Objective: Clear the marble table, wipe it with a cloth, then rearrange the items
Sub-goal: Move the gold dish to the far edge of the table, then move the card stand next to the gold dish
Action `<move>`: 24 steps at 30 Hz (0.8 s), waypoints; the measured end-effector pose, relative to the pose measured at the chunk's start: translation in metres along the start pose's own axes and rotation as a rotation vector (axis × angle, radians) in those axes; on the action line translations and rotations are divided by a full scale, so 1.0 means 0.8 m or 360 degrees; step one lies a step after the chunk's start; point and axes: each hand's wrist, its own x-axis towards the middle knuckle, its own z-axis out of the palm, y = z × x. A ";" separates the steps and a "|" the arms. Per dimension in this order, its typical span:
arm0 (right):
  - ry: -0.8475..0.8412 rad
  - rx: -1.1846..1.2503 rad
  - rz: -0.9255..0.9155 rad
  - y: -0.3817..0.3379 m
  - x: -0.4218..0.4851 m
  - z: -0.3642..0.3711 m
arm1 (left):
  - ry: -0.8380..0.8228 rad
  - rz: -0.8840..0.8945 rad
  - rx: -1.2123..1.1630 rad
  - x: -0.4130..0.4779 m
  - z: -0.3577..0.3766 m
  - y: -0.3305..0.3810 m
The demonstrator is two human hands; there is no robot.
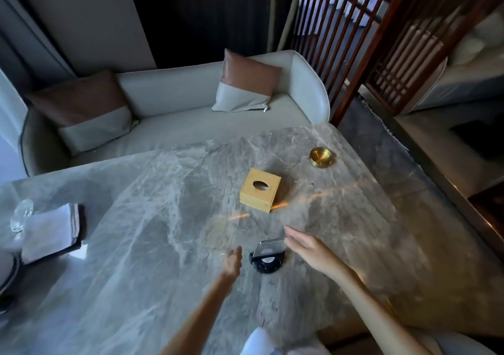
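A grey marble table (152, 218) fills the view. Near its front middle stands a black round stand with a clear card holder (267, 256). My left hand (232, 263) hovers just left of it, fingers straight and holding nothing. My right hand (309, 248) reaches in from the right, fingers straight, its fingertips close to the holder's top edge. Farther back sit a gold tissue box (260, 189) and a brass round dish (322, 157). A white cloth (257, 341) shows at the bottom edge, near my body.
At the table's left edge lie a folded white napkin on a dark folder (51, 232), a clear glass (21, 215) and a plate rim (9, 273). A white sofa with two cushions (174, 114) stands behind the table. A wooden lattice screen (354, 41) rises at right.
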 end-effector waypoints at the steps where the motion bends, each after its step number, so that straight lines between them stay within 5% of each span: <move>1: -0.0013 -0.0174 -0.0017 -0.008 0.004 0.003 | 0.0017 -0.0083 -0.0114 0.008 0.006 -0.005; 5: 0.0049 -0.0693 -0.0075 -0.023 0.020 0.009 | 0.0015 -0.0338 -0.0526 0.006 0.032 -0.010; 9: 0.0051 -0.0806 -0.0108 -0.021 0.034 0.010 | -0.0108 -0.0435 -0.0773 0.007 0.059 -0.019; 15: -0.0038 -0.0842 -0.0239 0.000 0.059 -0.010 | 0.0196 -0.0469 -0.0838 0.028 0.081 -0.019; 24: 0.0482 -0.0385 -0.0134 0.073 0.079 -0.180 | 0.0132 -0.0238 -0.0629 0.071 0.233 0.061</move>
